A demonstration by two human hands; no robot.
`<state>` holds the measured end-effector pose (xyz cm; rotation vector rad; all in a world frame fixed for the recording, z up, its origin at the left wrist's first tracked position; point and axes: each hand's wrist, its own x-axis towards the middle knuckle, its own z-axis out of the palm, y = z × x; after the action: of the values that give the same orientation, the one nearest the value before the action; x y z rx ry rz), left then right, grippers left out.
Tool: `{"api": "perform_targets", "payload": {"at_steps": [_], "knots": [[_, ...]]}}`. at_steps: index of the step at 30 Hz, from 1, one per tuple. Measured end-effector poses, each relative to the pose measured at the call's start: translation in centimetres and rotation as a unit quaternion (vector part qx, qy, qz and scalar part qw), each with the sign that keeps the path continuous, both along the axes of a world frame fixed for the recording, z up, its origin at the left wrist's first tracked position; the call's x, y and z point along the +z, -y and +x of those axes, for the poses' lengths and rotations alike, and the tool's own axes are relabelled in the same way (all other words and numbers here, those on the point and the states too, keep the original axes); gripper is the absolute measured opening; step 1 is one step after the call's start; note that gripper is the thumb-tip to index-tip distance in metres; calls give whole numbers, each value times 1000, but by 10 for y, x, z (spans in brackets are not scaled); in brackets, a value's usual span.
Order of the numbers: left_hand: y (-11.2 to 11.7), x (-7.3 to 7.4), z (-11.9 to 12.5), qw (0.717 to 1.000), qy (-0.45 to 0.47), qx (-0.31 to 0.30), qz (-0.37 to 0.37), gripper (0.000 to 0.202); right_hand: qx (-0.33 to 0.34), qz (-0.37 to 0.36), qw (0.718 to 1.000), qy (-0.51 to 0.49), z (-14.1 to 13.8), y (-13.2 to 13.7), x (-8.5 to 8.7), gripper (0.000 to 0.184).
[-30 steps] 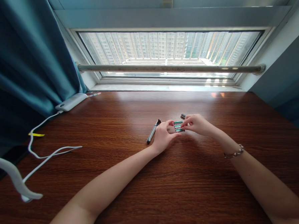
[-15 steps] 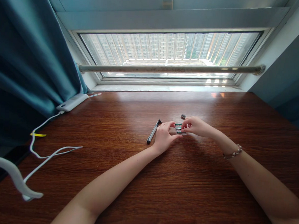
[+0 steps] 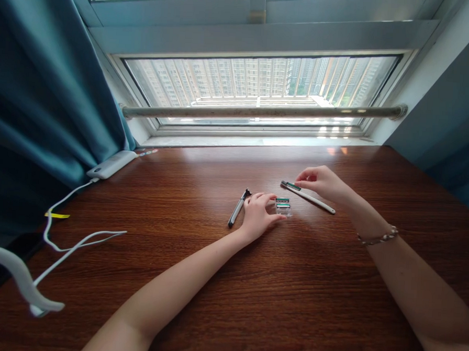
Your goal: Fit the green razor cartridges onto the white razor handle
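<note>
My left hand steadies a small clear plastic case on the table, thumb at its near side and fingers at its far side. Two razor blade cartridges with green strips lie in the case. My right hand, fingers pinched, holds another razor cartridge with a green strip, beyond the case and over the head end of a slim white brush. That brush has a dark head and lies slantwise. Just left of my left hand rests a grey and black razor handle.
A white device with a cable sits by the blue curtain on the left. A yellow strip and a curved white object are at the left edge. The window and a metal rail lie behind the brown table.
My right hand has lifted away from the case with a cartridge, moving up and to the right, which uncovers the brush. My left hand stays on the case. The view has shifted slightly.
</note>
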<state>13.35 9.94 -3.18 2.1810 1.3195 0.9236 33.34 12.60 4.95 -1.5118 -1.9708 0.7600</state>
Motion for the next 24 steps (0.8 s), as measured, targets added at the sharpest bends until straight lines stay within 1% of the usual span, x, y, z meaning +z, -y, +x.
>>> {"api": "perform_targets", "payload": {"at_steps": [2, 6, 10, 15, 17, 20, 22, 24], "knots": [[-2, -2, 3, 1000, -27, 13, 2, 53, -13, -10, 1000, -20, 1, 2, 3, 35], [-12, -9, 8, 998, -53, 40, 4, 54, -3, -39, 999, -15, -2, 5, 2, 31], [-23, -13, 13, 999, -46, 4, 13, 55, 14, -83, 996, -8, -3, 5, -4, 28], [-28, -16, 20, 997, -76, -9, -4, 53, 7, -146, 986, -75, -3, 1, -17, 28], [-28, -17, 23, 996, -91, -10, -11, 55, -7, -194, 969, -154, -4, 0, -24, 29], [-26, -15, 22, 996, -83, -10, -9, 70, -32, -258, 920, -293, -12, 0, -35, 29], [-22, -10, 17, 999, -42, -8, 24, 78, -36, -274, 899, -341, -20, 1, -41, 31], [-17, -5, 8, 996, 11, -18, 83, 74, -30, -286, 881, -376, -30, 5, -46, 31]]}}
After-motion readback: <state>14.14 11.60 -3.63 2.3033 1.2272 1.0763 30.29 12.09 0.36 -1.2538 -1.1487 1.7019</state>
